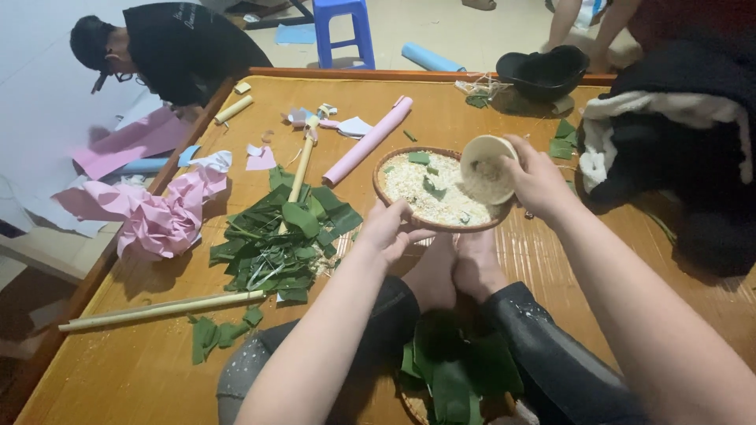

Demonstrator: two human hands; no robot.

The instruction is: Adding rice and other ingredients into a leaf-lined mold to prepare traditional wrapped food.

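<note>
Your left hand grips the near rim of the round basket of rice, which rests on the woven mat just beyond your feet. Your right hand holds a small pale bowl, tipped over the basket's right edge. Cut green leaves lie heaped to the basket's left, beside a bamboo stick.

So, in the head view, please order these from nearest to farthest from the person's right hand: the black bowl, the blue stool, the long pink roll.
From the right hand:
1. Black bowl, just beyond it, on the mat's far edge.
2. Long pink roll, to its left on the mat.
3. Blue stool, off the mat, far left on the floor.
</note>
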